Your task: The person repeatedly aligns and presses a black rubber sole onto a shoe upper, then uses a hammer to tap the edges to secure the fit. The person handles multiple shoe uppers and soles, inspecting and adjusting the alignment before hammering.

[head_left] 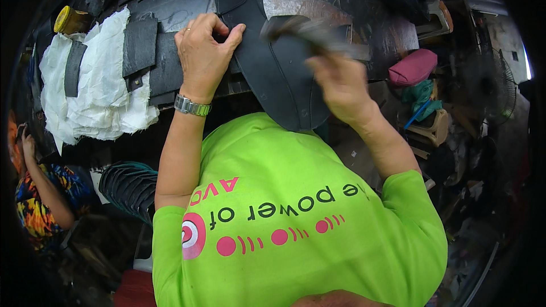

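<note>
A long black leather piece (278, 74) with stitched seams lies over the table's near edge, its rounded end hanging toward my body. My left hand (202, 51) is closed at its left edge, fingers curled and thumb resting on the leather; what lies under the fingertips is hidden. My right hand (344, 85) grips a hammer (310, 34) over the leather's right side. Motion smears the hammer, so whether its head touches the leather cannot be told.
On the dark table (176, 0), white cloth sheets (102, 79) and dark grey strips (139, 45) lie left, near a yellow tub (71, 20). A pink pouch (413, 67) and a fan (495, 82) are at right. Another person's arm (48, 187) shows at far left.
</note>
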Demonstrator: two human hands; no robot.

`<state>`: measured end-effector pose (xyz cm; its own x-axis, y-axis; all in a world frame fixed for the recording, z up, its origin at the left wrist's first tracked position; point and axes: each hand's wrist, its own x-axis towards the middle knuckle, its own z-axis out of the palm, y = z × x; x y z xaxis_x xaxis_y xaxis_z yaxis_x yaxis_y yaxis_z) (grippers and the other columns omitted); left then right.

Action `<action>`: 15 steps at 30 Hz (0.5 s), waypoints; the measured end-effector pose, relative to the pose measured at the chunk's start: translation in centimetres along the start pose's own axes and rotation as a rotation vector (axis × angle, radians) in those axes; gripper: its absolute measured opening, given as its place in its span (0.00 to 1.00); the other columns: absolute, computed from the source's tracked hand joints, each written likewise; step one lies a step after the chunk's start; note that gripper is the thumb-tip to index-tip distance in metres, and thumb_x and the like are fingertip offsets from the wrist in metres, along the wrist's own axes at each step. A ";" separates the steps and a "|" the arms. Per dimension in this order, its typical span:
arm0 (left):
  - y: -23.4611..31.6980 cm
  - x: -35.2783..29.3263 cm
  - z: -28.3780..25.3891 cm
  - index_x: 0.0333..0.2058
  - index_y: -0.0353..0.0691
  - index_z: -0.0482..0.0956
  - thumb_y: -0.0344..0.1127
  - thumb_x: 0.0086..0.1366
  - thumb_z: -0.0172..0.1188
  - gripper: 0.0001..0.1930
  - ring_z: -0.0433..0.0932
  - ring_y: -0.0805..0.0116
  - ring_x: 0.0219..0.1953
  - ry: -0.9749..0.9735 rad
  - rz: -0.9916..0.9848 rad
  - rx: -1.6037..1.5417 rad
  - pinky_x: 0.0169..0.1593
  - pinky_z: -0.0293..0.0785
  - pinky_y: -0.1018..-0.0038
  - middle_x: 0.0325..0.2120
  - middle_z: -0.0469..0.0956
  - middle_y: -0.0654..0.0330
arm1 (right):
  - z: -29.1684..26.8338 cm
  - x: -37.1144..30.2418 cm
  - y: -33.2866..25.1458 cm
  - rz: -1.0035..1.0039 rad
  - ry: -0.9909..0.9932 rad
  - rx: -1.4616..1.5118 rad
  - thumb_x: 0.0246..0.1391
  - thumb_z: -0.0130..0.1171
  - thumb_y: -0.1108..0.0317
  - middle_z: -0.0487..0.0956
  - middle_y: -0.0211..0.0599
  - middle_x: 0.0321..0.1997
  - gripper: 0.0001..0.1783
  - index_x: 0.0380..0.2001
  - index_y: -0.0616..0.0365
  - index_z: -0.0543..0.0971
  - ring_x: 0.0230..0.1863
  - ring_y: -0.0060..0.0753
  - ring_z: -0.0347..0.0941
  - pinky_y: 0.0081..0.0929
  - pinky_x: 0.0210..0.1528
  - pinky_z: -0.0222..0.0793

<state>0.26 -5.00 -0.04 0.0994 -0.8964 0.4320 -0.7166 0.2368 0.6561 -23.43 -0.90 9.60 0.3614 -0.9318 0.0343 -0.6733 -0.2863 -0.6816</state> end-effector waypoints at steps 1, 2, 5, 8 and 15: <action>0.0 0.1 0.0 0.24 0.43 0.76 0.45 0.54 0.74 0.17 0.75 0.63 0.31 -0.003 0.004 0.000 0.48 0.63 0.63 0.24 0.75 0.65 | 0.1 0.0 -0.1 0.011 -0.111 -0.177 0.65 0.59 0.65 0.81 0.48 0.28 0.21 0.60 0.56 0.75 0.27 0.43 0.79 0.34 0.34 0.74; 0.0 0.1 -0.1 0.24 0.42 0.76 0.45 0.54 0.75 0.17 0.75 0.62 0.31 -0.020 -0.011 0.010 0.47 0.64 0.63 0.24 0.75 0.65 | -0.1 -0.3 -0.2 0.041 -0.163 -0.177 0.64 0.61 0.67 0.81 0.46 0.29 0.21 0.58 0.61 0.76 0.25 0.36 0.76 0.27 0.34 0.72; 0.0 0.4 -0.4 0.23 0.41 0.76 0.46 0.53 0.75 0.18 0.75 0.60 0.30 -0.046 -0.028 0.039 0.44 0.66 0.63 0.24 0.76 0.63 | -0.2 -0.4 -0.1 -0.025 0.071 0.188 0.64 0.62 0.67 0.81 0.47 0.29 0.21 0.58 0.59 0.76 0.25 0.37 0.76 0.28 0.34 0.73; 0.4 0.6 -0.8 0.22 0.39 0.75 0.48 0.52 0.76 0.21 0.75 0.57 0.26 -0.025 0.026 0.074 0.36 0.69 0.64 0.24 0.76 0.60 | 0.8 0.1 0.8 -0.087 0.113 0.119 0.66 0.59 0.63 0.81 0.49 0.30 0.19 0.57 0.59 0.76 0.26 0.41 0.79 0.33 0.32 0.73; -0.3 2.8 -3.0 0.36 0.36 0.78 0.55 0.49 0.78 0.29 0.79 0.58 0.28 -0.088 -0.084 0.285 0.34 0.77 0.66 0.31 0.80 0.55 | -0.5 2.5 1.1 0.012 -0.146 -0.189 0.65 0.57 0.58 0.82 0.52 0.30 0.20 0.57 0.50 0.76 0.35 0.63 0.79 0.49 0.40 0.75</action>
<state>2.81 -6.45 2.83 0.1149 -0.9402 0.3206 -0.8743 0.0574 0.4819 -23.59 -3.66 9.35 0.4331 -0.8970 -0.0882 -0.7817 -0.3251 -0.5323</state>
